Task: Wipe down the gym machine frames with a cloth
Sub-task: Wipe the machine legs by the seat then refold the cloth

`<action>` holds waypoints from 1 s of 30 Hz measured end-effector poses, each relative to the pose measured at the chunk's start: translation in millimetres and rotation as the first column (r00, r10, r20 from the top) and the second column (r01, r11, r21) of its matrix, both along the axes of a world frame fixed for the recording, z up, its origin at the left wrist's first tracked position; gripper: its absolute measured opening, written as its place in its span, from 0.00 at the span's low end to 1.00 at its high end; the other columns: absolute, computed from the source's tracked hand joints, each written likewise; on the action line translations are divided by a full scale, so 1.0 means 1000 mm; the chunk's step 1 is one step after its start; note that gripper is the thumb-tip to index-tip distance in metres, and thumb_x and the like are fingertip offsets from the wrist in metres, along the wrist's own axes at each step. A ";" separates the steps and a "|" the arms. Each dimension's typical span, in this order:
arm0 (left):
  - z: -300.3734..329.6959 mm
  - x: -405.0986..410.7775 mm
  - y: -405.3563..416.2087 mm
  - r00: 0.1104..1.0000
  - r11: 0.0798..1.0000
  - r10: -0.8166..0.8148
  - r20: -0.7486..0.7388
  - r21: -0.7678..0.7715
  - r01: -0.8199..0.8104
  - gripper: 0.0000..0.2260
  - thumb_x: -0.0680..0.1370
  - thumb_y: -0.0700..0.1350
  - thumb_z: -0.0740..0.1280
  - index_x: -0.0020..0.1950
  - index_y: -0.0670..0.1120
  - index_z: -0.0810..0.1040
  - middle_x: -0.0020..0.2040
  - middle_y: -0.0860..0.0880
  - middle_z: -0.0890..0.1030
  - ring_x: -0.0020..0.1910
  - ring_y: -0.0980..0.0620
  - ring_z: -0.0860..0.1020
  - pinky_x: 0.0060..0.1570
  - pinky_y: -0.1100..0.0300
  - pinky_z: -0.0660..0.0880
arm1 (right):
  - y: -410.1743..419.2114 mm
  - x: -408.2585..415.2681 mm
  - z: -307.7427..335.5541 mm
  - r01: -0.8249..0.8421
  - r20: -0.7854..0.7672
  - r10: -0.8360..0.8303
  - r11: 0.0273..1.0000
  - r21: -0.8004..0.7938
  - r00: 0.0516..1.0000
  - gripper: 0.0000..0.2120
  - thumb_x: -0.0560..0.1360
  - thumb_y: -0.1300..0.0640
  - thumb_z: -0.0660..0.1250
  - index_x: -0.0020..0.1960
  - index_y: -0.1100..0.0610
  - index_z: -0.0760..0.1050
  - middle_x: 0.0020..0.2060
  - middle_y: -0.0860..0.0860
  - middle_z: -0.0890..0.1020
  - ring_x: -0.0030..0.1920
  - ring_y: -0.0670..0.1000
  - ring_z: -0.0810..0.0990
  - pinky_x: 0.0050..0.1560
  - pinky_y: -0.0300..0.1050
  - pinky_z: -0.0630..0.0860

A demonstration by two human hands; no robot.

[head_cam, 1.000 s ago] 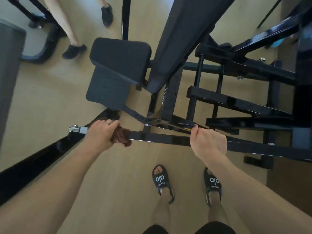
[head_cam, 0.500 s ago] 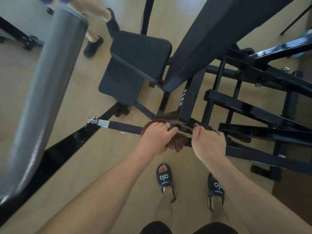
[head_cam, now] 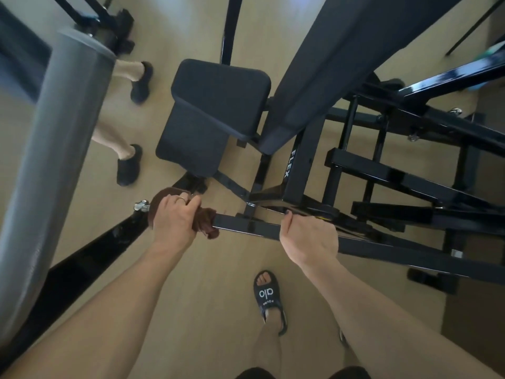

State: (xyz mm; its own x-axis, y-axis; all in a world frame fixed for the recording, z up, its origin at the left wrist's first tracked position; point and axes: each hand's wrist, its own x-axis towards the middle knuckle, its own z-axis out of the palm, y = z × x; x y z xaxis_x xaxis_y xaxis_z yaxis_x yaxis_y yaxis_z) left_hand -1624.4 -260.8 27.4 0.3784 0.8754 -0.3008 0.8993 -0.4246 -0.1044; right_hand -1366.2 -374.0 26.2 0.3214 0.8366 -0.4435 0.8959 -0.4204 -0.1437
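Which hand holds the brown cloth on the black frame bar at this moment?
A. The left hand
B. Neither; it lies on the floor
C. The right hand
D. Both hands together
A: the left hand grips the brown cloth around the black frame bar near its end, while the right hand grips the bare bar farther along, with no cloth under it.

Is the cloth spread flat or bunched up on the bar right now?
Bunched: the brown cloth is wadded around the black bar inside the left hand.
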 end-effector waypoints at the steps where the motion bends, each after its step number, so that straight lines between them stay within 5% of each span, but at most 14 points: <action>1: 0.002 0.007 -0.002 1.000 1.000 -0.020 -0.006 -0.010 0.020 0.20 0.69 0.46 0.79 0.57 0.49 0.77 0.50 0.46 0.80 0.52 0.42 0.78 0.61 0.47 0.70 | 0.000 -0.001 0.001 0.001 -0.001 -0.001 1.000 0.014 1.000 0.31 0.86 0.46 0.45 0.30 0.53 0.72 0.23 0.47 0.75 0.26 0.49 0.79 0.33 0.44 0.80; 5: 0.011 0.072 -0.034 0.983 0.974 -0.184 0.011 -0.131 0.184 0.20 0.73 0.48 0.75 0.63 0.49 0.75 0.56 0.46 0.79 0.58 0.43 0.77 0.64 0.50 0.69 | 0.000 0.002 0.000 0.007 -0.026 -0.007 1.000 0.020 1.000 0.30 0.86 0.47 0.46 0.38 0.53 0.80 0.27 0.47 0.76 0.28 0.50 0.78 0.32 0.43 0.77; 8: 0.004 0.116 -0.064 0.969 0.964 -0.239 0.054 -0.105 0.244 0.25 0.73 0.45 0.75 0.69 0.48 0.73 0.61 0.43 0.80 0.61 0.43 0.77 0.68 0.49 0.69 | -0.002 0.006 0.000 -0.034 -0.073 0.039 0.997 0.064 0.997 0.18 0.86 0.50 0.51 0.54 0.52 0.79 0.35 0.46 0.73 0.35 0.51 0.77 0.32 0.45 0.66; 10: 0.003 0.129 -0.072 0.966 0.963 -0.255 0.046 -0.079 0.258 0.27 0.74 0.44 0.74 0.72 0.47 0.71 0.64 0.42 0.78 0.64 0.42 0.76 0.70 0.49 0.67 | -0.002 0.013 0.001 0.112 -0.227 -0.077 0.983 0.146 0.971 0.17 0.87 0.51 0.50 0.59 0.52 0.76 0.40 0.46 0.77 0.43 0.52 0.82 0.39 0.46 0.72; 13: 0.006 0.156 -0.081 0.950 0.944 -0.309 0.037 -0.114 0.311 0.26 0.77 0.45 0.72 0.73 0.47 0.69 0.65 0.44 0.77 0.64 0.43 0.75 0.70 0.49 0.67 | 0.002 0.018 0.008 0.429 -0.582 -0.295 0.897 0.105 0.758 0.20 0.86 0.49 0.46 0.64 0.50 0.75 0.56 0.49 0.83 0.58 0.53 0.81 0.63 0.55 0.73; 16: -0.002 0.200 -0.105 0.930 0.919 -0.358 0.079 -0.148 0.366 0.24 0.79 0.46 0.70 0.74 0.45 0.69 0.66 0.45 0.77 0.64 0.45 0.75 0.71 0.49 0.68 | -0.005 0.027 0.019 0.621 -0.732 -0.391 0.781 0.056 0.558 0.21 0.83 0.44 0.46 0.65 0.46 0.74 0.60 0.47 0.81 0.63 0.51 0.77 0.68 0.58 0.71; 19: -0.006 0.225 -0.117 0.913 0.902 -0.387 0.131 -0.151 0.405 0.25 0.79 0.45 0.70 0.74 0.45 0.69 0.68 0.44 0.76 0.66 0.45 0.75 0.73 0.48 0.67 | -0.021 0.052 0.024 0.701 -0.747 -0.431 0.711 0.065 0.506 0.13 0.86 0.47 0.49 0.60 0.44 0.72 0.55 0.43 0.78 0.58 0.47 0.76 0.67 0.55 0.73; 22: 0.004 0.224 -0.107 0.883 0.861 -0.440 0.165 -0.204 0.466 0.27 0.78 0.47 0.71 0.75 0.47 0.67 0.69 0.43 0.75 0.67 0.43 0.75 0.70 0.48 0.69 | -0.035 0.078 0.024 0.666 -0.736 -0.422 0.744 0.052 0.529 0.15 0.87 0.47 0.51 0.67 0.48 0.72 0.56 0.45 0.79 0.60 0.48 0.77 0.68 0.56 0.73; 24: 0.012 0.220 -0.096 0.893 0.851 -0.387 0.230 -0.285 0.442 0.24 0.79 0.51 0.70 0.73 0.50 0.67 0.66 0.46 0.77 0.64 0.44 0.77 0.62 0.51 0.73 | -0.040 0.090 0.023 0.643 -0.741 -0.410 0.765 0.038 0.532 0.18 0.87 0.45 0.51 0.72 0.49 0.71 0.61 0.45 0.78 0.64 0.48 0.76 0.70 0.58 0.72; 27: 0.025 0.215 -0.088 0.910 0.844 -0.208 0.358 -0.406 0.352 0.19 0.78 0.53 0.71 0.67 0.54 0.72 0.59 0.52 0.79 0.57 0.50 0.79 0.56 0.55 0.75 | -0.039 0.096 0.027 0.667 -0.813 -0.415 0.744 -0.045 0.408 0.23 0.85 0.39 0.51 0.74 0.45 0.69 0.67 0.46 0.76 0.69 0.49 0.73 0.73 0.59 0.70; 30: 0.039 0.212 -0.080 0.789 0.832 0.283 0.545 -0.549 0.081 0.18 0.75 0.49 0.75 0.63 0.58 0.76 0.54 0.57 0.82 0.53 0.56 0.80 0.59 0.51 0.78 | -0.033 0.095 0.033 0.667 -0.876 -0.418 0.727 -0.165 0.239 0.26 0.82 0.35 0.52 0.76 0.44 0.66 0.68 0.49 0.75 0.68 0.52 0.74 0.72 0.61 0.70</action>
